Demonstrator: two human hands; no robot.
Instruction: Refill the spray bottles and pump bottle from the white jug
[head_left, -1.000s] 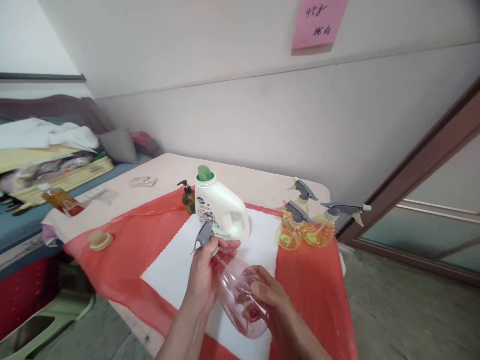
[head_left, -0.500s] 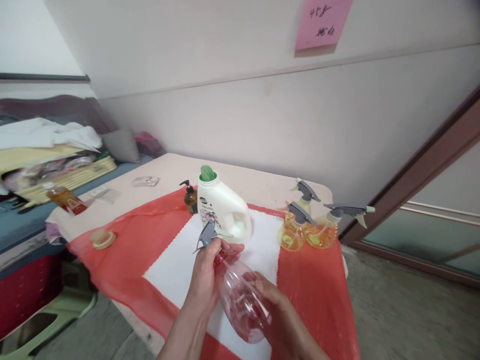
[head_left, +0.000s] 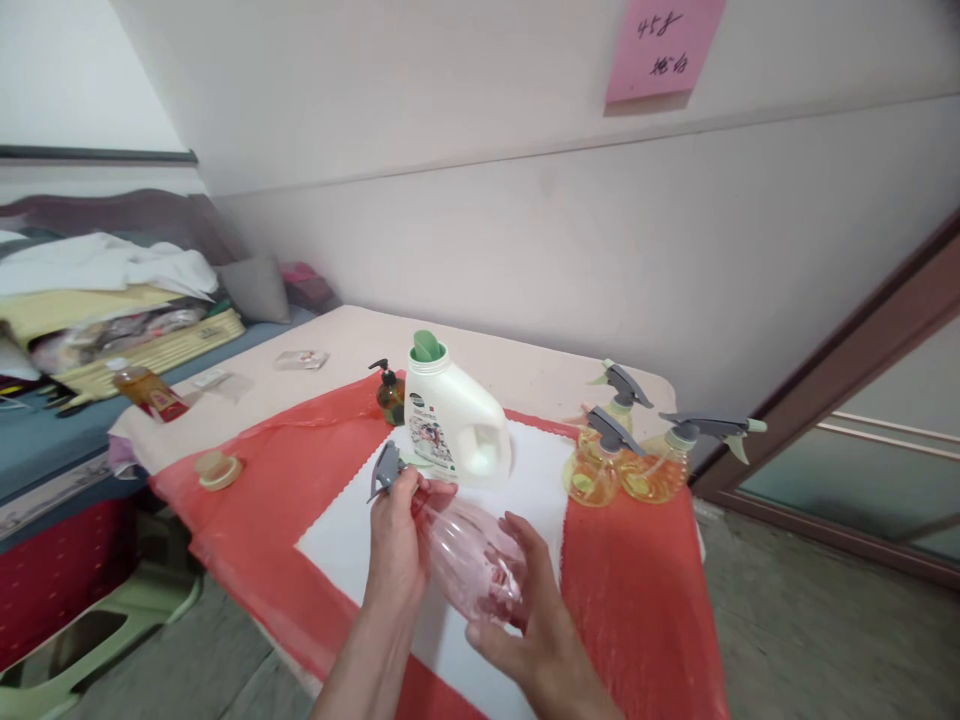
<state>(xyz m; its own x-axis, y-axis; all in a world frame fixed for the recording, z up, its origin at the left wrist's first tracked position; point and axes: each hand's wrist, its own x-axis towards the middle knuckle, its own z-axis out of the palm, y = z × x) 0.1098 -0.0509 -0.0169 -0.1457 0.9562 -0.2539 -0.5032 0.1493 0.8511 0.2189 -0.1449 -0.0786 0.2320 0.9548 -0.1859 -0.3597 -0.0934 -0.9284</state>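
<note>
We have a pale table (head_left: 352,335) before us, a red cloth (head_left: 630,600) over its near part and a white sheet (head_left: 337,530) on the cloth. Toward the sheet's far edge stands a white jug (head_left: 457,420). Nearer us, over the sheet, the pink spray bottle (head_left: 459,550) tilts with its trigger head to the left. Our left hand (head_left: 397,540) grasps its neck; our right hand (head_left: 536,625) grasps its base end. Yellow spray bottles (head_left: 592,480) stand at right, a dark pump bottle (head_left: 391,400) left of the jug.
</note>
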